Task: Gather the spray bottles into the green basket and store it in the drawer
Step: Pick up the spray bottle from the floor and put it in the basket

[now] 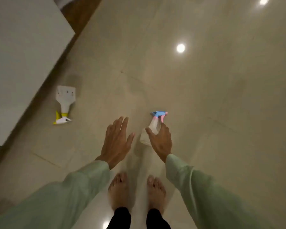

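Glossy beige tiled floor (205,96) filled most of the view, with ceiling lights reflected as bright spots (180,48) and faint grout lines. A big pale slab, maybe a bed or cabinet top (23,55), took the upper left, cut off by the frame; a dark brown strip (69,47) ran along its edge, hard to say if base or shadow. Person stood barefoot, feet (135,192) at bottom centre, dark trouser legs below, pale green sleeves (56,195) coming in from both lower corners. Left hand (116,142) was flat, fingers spread and loose, holding nothing, hovering over the floor. Right hand (160,139) had thumb and fingers curled round the clear spray bottle (149,133) with blue and pink trigger head; bottle's lower body partly hidden by the hand, and whether it was lifted or on the floor could not be told. White spray bottle (64,103) with yellow nozzle lay on its side on the floor near the brown strip, well apart from both hands. Whole frame was motion blurred, labels unreadable.
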### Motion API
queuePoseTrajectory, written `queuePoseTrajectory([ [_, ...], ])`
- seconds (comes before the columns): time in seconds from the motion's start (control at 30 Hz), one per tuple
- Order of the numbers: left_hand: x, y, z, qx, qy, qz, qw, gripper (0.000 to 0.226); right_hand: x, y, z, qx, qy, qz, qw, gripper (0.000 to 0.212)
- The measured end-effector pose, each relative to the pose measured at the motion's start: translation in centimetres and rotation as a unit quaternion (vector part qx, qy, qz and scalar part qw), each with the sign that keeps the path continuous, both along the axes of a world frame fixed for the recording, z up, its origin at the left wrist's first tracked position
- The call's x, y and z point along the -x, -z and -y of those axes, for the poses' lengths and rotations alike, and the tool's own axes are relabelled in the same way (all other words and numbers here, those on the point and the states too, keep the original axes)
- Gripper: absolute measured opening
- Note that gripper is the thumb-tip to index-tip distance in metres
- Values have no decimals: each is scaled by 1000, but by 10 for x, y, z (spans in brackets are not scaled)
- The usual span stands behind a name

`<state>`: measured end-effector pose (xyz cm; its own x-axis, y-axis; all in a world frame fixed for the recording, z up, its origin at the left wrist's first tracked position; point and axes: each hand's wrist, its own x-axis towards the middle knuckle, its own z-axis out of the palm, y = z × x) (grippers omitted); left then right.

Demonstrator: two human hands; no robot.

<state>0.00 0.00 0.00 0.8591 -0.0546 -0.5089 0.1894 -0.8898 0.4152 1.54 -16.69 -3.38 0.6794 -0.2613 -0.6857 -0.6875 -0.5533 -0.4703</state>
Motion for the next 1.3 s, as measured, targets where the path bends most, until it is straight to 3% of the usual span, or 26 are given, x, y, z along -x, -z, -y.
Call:
queuePoseTrajectory([
  [0.2,-14,99,-5,-6,5,17,1000,63,-21,103,-14,-37,108,6,993,89],
  [0.37,-1,119,-20,-4,-10,4,1000,64,-23,126,-16,-14,124,19,992,76],
  [0.47,20,93,-32,8,-40,8,999,64,-15,97,-23,-18,108,13,994,44],
  [0.6,55,34,-52,9,-93,13,996,64,3,33,-37,-47,65,52,995,27],
  [1.0,190,-158,-154,-24,-320,72,944,64,84,-161,-163,-184,-195,96,959,32],
  [1.3,348,-191,-276,-59,-440,74,893,66,189,-212,-318,-240,-341,112,902,26],
])
